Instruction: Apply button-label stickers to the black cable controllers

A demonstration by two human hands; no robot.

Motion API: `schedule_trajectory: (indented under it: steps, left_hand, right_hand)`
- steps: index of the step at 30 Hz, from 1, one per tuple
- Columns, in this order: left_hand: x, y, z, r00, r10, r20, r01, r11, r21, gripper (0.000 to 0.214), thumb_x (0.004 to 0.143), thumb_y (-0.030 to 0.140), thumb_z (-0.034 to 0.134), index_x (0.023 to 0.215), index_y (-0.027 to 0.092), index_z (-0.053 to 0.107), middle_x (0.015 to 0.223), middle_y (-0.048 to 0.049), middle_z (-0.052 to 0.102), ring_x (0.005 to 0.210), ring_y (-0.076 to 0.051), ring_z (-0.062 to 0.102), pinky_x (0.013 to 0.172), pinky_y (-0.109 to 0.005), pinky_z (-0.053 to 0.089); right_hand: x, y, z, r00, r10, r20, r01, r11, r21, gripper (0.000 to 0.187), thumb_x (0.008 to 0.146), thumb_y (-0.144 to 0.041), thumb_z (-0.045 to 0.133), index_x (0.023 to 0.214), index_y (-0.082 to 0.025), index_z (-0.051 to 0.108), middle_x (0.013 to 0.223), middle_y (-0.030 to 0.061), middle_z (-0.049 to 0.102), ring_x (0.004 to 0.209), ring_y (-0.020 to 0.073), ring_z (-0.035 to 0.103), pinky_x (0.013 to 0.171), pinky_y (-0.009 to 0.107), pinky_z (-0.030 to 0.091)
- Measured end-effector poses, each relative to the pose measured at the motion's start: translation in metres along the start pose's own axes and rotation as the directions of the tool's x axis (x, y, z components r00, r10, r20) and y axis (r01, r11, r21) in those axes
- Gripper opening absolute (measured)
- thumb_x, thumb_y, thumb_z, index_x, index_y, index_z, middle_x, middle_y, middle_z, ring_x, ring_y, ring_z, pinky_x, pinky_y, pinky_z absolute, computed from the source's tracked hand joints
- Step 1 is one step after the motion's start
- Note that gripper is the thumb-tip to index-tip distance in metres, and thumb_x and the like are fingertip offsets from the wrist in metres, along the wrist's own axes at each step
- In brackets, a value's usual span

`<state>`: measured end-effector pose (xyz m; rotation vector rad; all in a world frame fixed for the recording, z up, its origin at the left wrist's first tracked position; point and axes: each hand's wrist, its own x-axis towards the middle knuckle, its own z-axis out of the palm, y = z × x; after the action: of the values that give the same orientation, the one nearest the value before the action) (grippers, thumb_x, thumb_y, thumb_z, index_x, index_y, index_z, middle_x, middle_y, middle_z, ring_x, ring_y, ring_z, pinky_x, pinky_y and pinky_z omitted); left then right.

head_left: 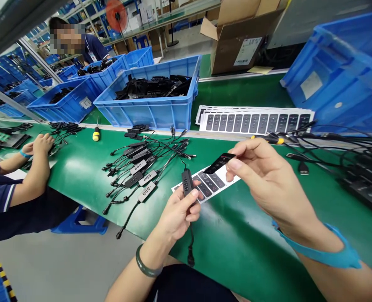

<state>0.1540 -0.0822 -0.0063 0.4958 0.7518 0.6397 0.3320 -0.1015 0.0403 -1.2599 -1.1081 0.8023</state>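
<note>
My left hand [181, 212] is closed around a black cable controller [187, 181], whose button side faces up and whose cable and plug hang below. Between thumb and fingers of my right hand [264, 180] is a black label sticker [219, 163], held tilted in the air to the right of the controller and apart from it. Beneath both hands lies a white sticker sheet [201, 200] with several dark labels on it, partly covered by my left hand. Left of my hands, several cable controllers [146, 191] are spread on the green table, some grey-faced and some black.
A blue bin [144, 110] of black parts stands behind the controllers. More sticker sheets [255, 110] lie at the back, near a yellow-handled tool [275, 140]. Black cabled devices [365, 188] are piled right, below another blue bin [339, 84]. A co-worker's hands [41, 144] are at far left, near a screwdriver [96, 133].
</note>
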Motion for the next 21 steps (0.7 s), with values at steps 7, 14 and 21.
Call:
schedule_trajectory:
  steps: [7, 14, 21]
  left_hand:
    - [-0.008, 0.009, 0.011, 0.948, 0.289, 0.13, -0.316, 0.89, 0.328, 0.031, 0.088, 0.027, 0.064, 0.116, 0.018, 0.055, 0.104, -0.0075, 0.065, 0.062, -0.007, 0.055, 0.051, -0.019, 0.046]
    - [-0.008, 0.006, 0.009, 0.936, 0.289, 0.201, -0.342, 0.879, 0.333, 0.058, 0.084, 0.026, 0.071, 0.134, 0.022, 0.041, 0.1, -0.0065, 0.068, 0.072, -0.016, 0.069, 0.059, -0.023, 0.054]
    - [-0.003, 0.008, 0.002, 0.967, 0.19, 0.171, -0.231, 0.937, 0.261, 0.06, 0.079, 0.019, 0.074, 0.132, 0.02, 0.047, 0.102, -0.0086, 0.071, 0.084, -0.022, 0.073, 0.063, -0.024, 0.054]
  right_hand:
    - [-0.001, 0.004, -0.005, 0.999, 0.035, 0.038, -0.04, 0.992, 0.124, 0.021, 0.088, -0.045, 0.063, 0.091, -0.027, 0.053, 0.071, -0.0025, 0.05, 0.058, 0.0132, 0.054, 0.055, 0.028, 0.048]
    - [-0.004, 0.006, 0.007, 0.978, 0.117, 0.174, -0.152, 0.966, 0.209, 0.026, 0.085, -0.046, 0.065, 0.086, -0.025, 0.052, 0.07, -0.0026, 0.053, 0.052, 0.0114, 0.055, 0.047, 0.025, 0.051]
    - [-0.004, 0.01, 0.018, 0.982, 0.097, 0.161, -0.121, 0.982, 0.143, 0.024, 0.084, -0.041, 0.068, 0.084, -0.023, 0.052, 0.069, -0.0042, 0.051, 0.05, 0.0088, 0.054, 0.046, 0.021, 0.05]
